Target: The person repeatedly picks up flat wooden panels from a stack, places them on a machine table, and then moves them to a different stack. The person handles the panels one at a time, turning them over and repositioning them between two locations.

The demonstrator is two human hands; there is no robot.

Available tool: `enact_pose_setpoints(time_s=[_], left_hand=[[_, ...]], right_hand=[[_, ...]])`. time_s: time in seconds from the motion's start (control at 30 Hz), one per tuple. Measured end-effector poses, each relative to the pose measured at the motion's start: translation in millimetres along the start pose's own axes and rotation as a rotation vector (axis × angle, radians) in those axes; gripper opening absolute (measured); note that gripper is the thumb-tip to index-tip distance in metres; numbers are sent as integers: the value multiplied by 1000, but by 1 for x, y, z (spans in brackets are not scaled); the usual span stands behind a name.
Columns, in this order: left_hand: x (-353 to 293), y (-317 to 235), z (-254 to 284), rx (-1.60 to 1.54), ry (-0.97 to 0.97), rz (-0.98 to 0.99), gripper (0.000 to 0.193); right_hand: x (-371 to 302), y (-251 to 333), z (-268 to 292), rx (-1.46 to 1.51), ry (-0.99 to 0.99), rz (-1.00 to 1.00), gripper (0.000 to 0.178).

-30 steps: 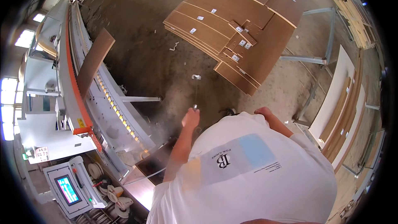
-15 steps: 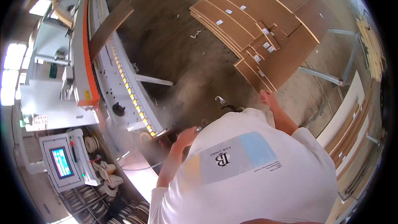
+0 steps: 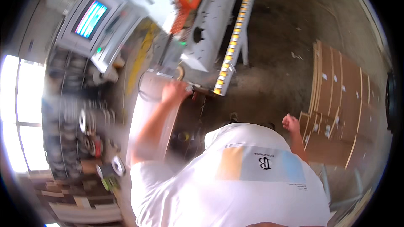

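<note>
My left hand [image 3: 173, 93], a little blurred, reaches over the pale board-like bench [image 3: 145, 120] beside the edge-processing machine [image 3: 212, 21]. Its fingers are closed, and a small metallic piece shows at their tips; its kind I cannot make out. Curled into a loose fist, my right hand [image 3: 291, 123] hangs in the air just left of a stack of brown panels [image 3: 349, 88]. Nothing shows in it, and it appears apart from the panels. Several small white labels lie on the stack.
Left of the machine stands a control panel [image 3: 90, 19] with a lit screen. Shelves of rolled edging [image 3: 90, 120] run down the left side, above stacked boards [image 3: 84, 201]. A row of yellow rollers [image 3: 232, 44] edges the machine. A small pale scrap [image 3: 297, 56] lies on the floor.
My view has turned left, so the machine and panel stack appear shifted right. My left hand has swung out over the bench. My right hand has come away from the panel edge.
</note>
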State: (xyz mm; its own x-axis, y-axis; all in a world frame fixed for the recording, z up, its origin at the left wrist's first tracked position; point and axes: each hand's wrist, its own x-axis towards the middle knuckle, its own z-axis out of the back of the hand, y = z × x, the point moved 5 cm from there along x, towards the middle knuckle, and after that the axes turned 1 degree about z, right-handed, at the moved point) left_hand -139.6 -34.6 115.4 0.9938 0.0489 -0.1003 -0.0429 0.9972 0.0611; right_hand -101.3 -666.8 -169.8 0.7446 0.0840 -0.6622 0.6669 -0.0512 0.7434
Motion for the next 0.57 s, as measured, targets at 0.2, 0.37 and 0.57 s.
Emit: enact_pose_setpoints(time_s=[0.2,0.37,0.57], left_hand=[[-9,225,63,-257,-581,579,15],[18,322,39,-416,-824,778,26],[133,399,-46,-418,-697,796,37]], right_hand=[[-11,-17,-51,-808,180,251,30],[-43,-16,-27,-629,26,121,31],[-89,-38,9,-324,-170,-141,32]])
